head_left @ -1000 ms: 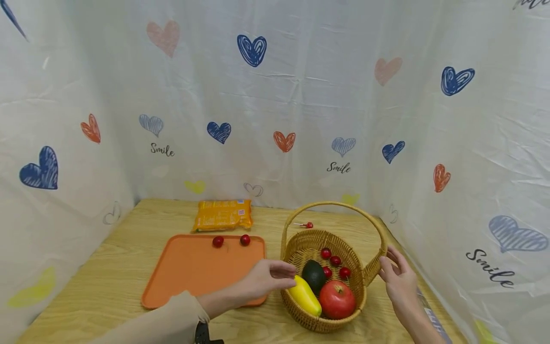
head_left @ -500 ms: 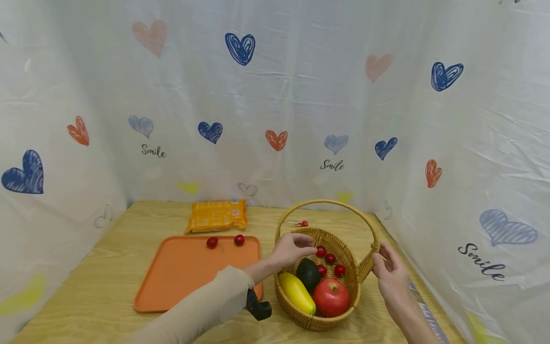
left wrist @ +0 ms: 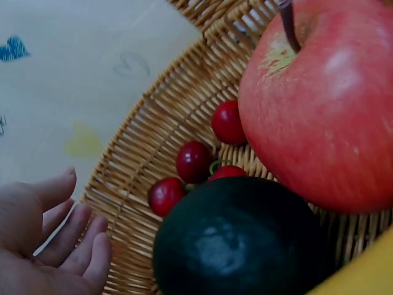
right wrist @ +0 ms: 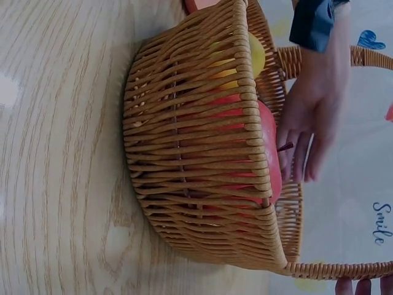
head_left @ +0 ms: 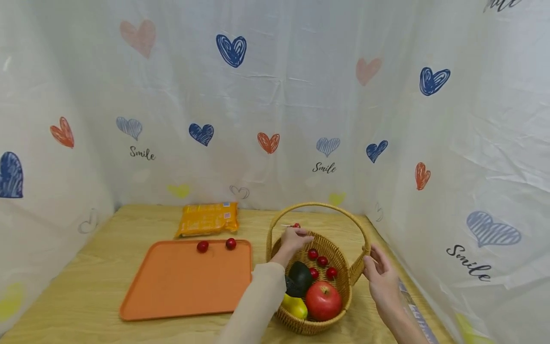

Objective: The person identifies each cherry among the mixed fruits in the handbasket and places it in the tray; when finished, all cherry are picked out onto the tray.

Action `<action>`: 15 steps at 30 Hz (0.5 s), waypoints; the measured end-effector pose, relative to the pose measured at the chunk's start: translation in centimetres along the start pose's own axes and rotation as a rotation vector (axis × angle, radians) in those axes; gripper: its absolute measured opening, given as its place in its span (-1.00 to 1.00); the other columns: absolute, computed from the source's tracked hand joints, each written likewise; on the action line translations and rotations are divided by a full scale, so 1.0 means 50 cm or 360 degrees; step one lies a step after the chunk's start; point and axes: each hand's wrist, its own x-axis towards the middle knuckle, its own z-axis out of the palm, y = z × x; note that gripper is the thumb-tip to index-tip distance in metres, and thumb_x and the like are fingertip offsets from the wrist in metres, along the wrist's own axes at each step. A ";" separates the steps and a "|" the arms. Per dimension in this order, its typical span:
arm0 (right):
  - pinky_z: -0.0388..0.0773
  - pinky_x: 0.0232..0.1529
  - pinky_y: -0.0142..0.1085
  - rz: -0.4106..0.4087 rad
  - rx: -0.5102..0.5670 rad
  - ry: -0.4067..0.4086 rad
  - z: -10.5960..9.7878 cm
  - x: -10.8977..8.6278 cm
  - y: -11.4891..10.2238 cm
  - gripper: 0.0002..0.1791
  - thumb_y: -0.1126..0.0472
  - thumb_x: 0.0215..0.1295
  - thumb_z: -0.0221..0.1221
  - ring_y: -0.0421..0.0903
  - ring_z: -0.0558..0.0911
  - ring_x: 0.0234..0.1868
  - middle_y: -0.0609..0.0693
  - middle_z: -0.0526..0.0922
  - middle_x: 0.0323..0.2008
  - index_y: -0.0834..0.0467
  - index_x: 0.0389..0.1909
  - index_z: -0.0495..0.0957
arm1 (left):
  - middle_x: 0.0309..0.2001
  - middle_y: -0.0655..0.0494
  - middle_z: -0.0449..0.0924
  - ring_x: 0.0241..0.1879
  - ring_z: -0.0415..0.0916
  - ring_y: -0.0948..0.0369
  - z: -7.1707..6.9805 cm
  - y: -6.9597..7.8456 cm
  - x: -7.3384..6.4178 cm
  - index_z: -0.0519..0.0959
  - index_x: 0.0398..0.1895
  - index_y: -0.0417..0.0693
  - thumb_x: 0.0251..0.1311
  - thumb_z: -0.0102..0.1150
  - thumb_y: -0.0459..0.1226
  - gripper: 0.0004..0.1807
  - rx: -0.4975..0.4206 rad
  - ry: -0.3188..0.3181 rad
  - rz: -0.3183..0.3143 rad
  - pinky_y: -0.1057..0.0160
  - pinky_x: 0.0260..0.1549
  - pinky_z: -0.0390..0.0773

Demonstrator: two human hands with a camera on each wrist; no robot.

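The left hand (head_left: 294, 241) hangs over the woven basket (head_left: 318, 328), toward its 11 o'clock rim, fingers loosely bent, thumb standing apart and nothing between them. Whether the fingertips touch the rim I cannot tell. The right hand (head_left: 384, 274) is at the basket's 2 o'clock side, pinching the foot of the handle (head_left: 318, 204) between thumb and fingers.

Inside the basket, taking 12 as its far side, the red apple (head_left: 323, 300) sits at 5 o'clock, the yellow fruit (head_left: 296, 308) at 7 and the dark green fruit (left wrist: 233, 239) at 9. Four cherries (head_left: 322, 261) lie between 12 and 2, one nearer the middle. Just beyond the rim at 11 o'clock lies a small red thing on a white stick (head_left: 296, 225), close by the left hand in the head view. Over at 9 o'clock, the orange tray (head_left: 185, 282) bears two more cherries (head_left: 230, 244) at its 1 o'clock edge.

The step in hand looks like a reach across a steadied basket; whether toward the stick or the nearest cherries, these views don't settle. The next move, as I judge it, calls for a light fingertip pinch on something small, without tipping the basket.
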 end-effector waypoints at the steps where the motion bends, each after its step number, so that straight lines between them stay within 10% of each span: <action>1: 0.43 -0.10 -0.61 0.0006 -0.0001 0.0003 0.001 0.000 0.000 -0.38 0.06 0.47 -0.06 0.02 0.23 0.30 0.09 0.22 0.32 0.13 0.46 0.04 | -0.24 -0.01 0.65 -0.17 0.55 0.02 0.005 -0.003 0.001 0.68 -0.17 -0.26 0.06 0.36 -0.31 -0.73 0.0002 0.0042 -0.0025 0.13 -0.21 0.57; 15: 0.43 -0.08 -0.60 0.0098 -0.0029 0.0017 0.007 -0.005 -0.004 -0.37 0.01 0.47 -0.09 -0.09 0.23 0.29 0.04 0.22 0.33 0.07 0.47 0.01 | -0.28 -0.01 0.61 -0.14 0.50 -0.04 0.057 -0.015 0.000 0.72 -0.28 -0.17 0.01 0.42 -0.27 -0.79 0.0252 0.0122 -0.0185 0.12 -0.26 0.55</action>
